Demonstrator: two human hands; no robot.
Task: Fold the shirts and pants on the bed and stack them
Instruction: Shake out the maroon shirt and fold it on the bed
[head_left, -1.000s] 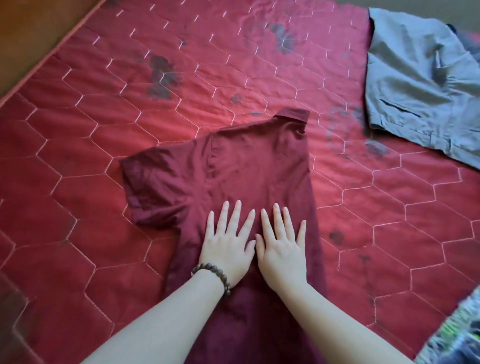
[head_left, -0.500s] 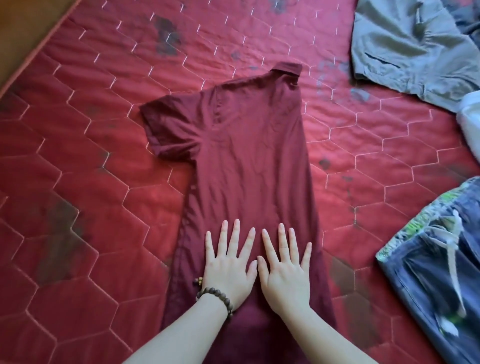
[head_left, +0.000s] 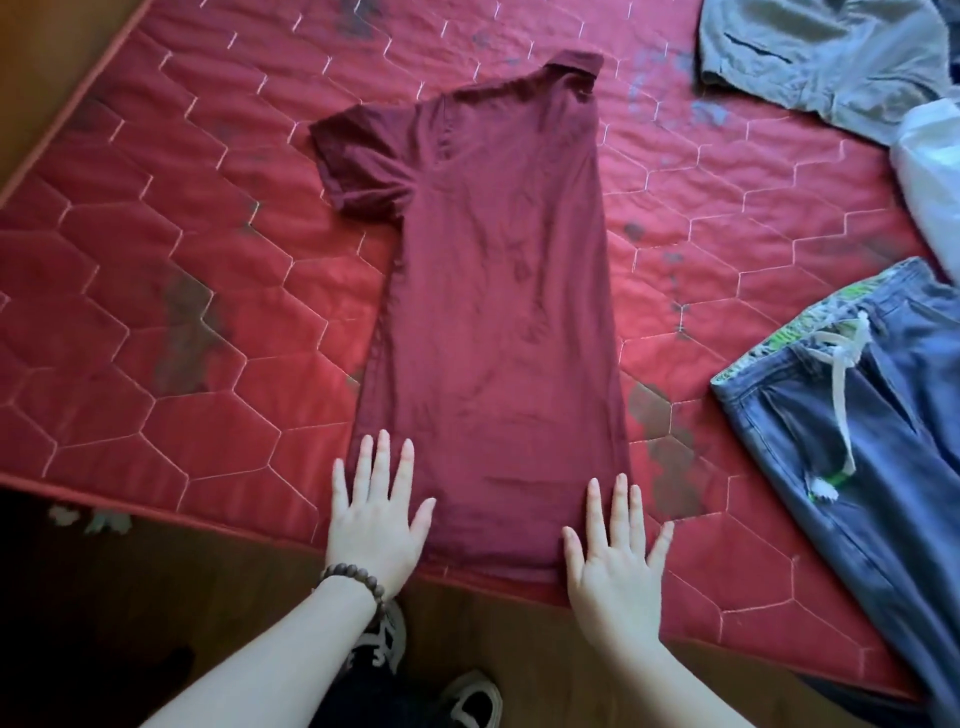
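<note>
The dark maroon short-sleeved polo shirt (head_left: 498, 291) lies lengthwise on the red quilted mattress (head_left: 156, 322), already folded in half down its length, collar at the far end, hem at the near edge, one sleeve sticking out to the left. Both hands are flat with fingers spread, gripping nothing: the left hand (head_left: 375, 519) presses the near left corner of the hem, the right hand (head_left: 613, 556) the near right corner. The cloth looks thin, soft and limp, so it should crease easily but wrinkle if dragged. I'd pinch the two hem corners and carry them up toward the collar, tucking the sleeve in first.
</note>
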